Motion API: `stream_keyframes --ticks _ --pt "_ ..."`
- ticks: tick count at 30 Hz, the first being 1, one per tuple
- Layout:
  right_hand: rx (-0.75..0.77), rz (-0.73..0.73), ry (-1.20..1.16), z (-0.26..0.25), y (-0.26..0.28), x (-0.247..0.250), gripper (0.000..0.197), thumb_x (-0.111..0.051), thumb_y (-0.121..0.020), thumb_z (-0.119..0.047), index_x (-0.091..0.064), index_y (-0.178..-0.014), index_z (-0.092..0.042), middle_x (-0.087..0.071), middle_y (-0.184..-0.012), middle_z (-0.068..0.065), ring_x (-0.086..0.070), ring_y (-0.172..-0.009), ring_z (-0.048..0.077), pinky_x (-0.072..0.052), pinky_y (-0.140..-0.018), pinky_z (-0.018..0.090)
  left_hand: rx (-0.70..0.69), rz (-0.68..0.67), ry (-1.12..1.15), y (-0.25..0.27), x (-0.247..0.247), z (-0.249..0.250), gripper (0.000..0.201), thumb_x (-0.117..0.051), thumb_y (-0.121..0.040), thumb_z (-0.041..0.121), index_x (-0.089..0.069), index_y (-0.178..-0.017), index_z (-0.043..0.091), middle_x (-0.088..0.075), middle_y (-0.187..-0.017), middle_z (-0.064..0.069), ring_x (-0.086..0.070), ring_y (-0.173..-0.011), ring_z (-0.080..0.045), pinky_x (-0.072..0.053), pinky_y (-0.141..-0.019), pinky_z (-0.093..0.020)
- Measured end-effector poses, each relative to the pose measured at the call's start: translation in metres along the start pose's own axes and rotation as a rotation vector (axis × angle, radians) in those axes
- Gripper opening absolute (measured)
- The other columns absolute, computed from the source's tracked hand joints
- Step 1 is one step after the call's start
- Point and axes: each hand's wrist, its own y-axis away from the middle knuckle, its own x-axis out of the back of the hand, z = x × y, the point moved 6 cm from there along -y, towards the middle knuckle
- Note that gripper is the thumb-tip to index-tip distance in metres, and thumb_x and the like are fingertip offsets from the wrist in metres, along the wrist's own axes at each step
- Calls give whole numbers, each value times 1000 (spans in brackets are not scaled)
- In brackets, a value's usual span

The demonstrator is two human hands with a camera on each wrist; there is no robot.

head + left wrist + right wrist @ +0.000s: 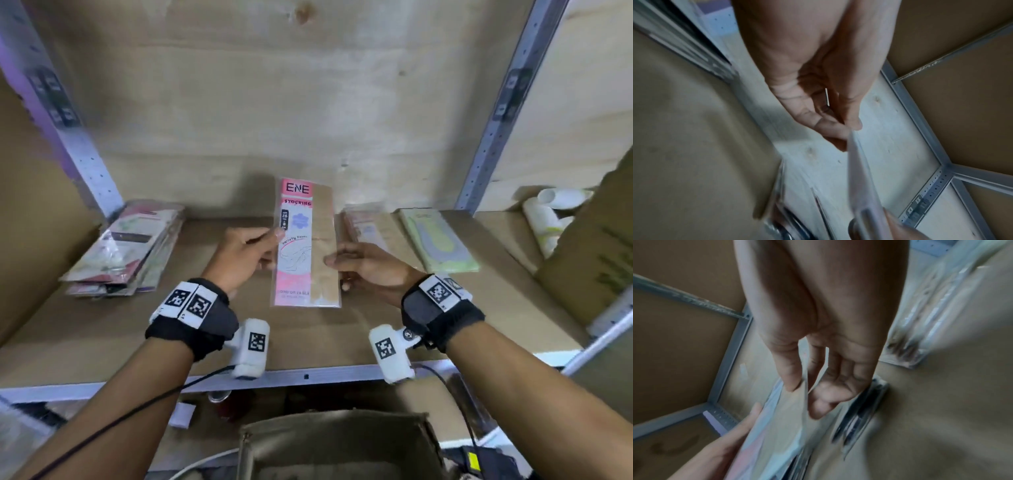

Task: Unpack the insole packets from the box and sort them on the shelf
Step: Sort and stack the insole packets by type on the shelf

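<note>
A stack of packets (126, 246) lay at the shelf's (102, 329) left end; the left hand (245, 255) pinched the pink insole packet's (305, 243) left edge, the right hand (368, 263) its right edge, holding it above mid-shelf; further right lay more packets (364, 228), then a green packet (440, 240); the box (339, 448) sat below.

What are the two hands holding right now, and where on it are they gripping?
Both hold one pink ENE packet above the shelf. The left hand pinches its left long edge, the right hand its right long edge, both around mid-length.
</note>
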Motion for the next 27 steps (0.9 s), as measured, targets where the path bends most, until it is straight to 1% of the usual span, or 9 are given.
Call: stream_keyframes --ticks 5,8,10,12,16,19,22,25,27 --pt "-14 34 -140 12 7 19 7 -60 -94 -5 -58 -99 -9 -56 -94 15 -57 -73 23 -44 -66 32 164 -40 96 -10 -31 -15 30 -61 -96 37 -75 -104 12 -77 -93 -9 -69 -72 -14 -55 -60 -20" --pt "5 29 -91 13 13 29 14 -60 -95 -6 -61 -109 -6 -65 -97 11 -64 -79 20 -49 -67 28 234 -30 117 -16 -36 -18 41 -58 -96 45 -72 -105 8 -78 -93 -9 -75 -80 -18 -59 -64 -23" --pt "21 -9 17 15 17 31 11 -57 -96 -3 -64 -104 -7 -71 -90 2 -67 -76 12 -50 -65 21 235 30 141 -22 -29 -18 39 -59 -95 46 -70 -104 10 -78 -91 -7 -75 -79 -15 -60 -66 -24" --pt "26 -25 124 14 21 32 13 -55 -97 -2 -65 -97 -12 -71 -88 -3 -66 -78 9 -50 -72 21 211 121 148 -30 -19 -17 31 -63 -93 44 -68 -103 15 -77 -90 -2 -74 -76 -12 -60 -70 -26" --pt "19 -35 259 9 27 31 13 -54 -98 -6 -66 -100 -12 -70 -101 9 -63 -92 18 -52 -83 31 158 274 132 -37 0 -17 32 -73 -87 38 -70 -110 16 -76 -97 0 -71 -83 -13 -56 -84 -32" --pt "-14 -29 301 11 29 30 23 -54 -99 -7 -61 -120 0 -67 -118 21 -63 -103 31 -49 -98 46 111 281 4 -36 3 -18 21 -72 -88 37 -75 -92 17 -75 -78 2 -69 -66 -7 -52 -67 -21" --pt "-27 -45 340 11 30 29 28 -53 -99 -9 -59 -126 -1 -67 -112 16 -62 -98 29 -48 -98 47 102 260 -54 -34 4 -18 25 -65 -93 36 -69 -74 20 -62 -61 6 -58 -47 -1 -45 -50 -12" --pt "-33 -68 333 10 30 28 26 -54 -99 -10 -60 -124 -3 -69 -92 3 -62 -81 15 -52 -75 30 186 253 -9 -32 11 -20 31 -61 -94 40 -65 -68 23 -58 -53 8 -59 -45 -4 -44 -47 -16" --pt "-35 -73 320 8 32 25 25 -55 -99 -11 -61 -122 -3 -68 -90 0 -62 -74 11 -48 -65 22 247 219 30 -29 14 -21 31 -60 -94 42 -64 -70 23 -59 -48 7 -60 -41 -6 -37 -37 -13"
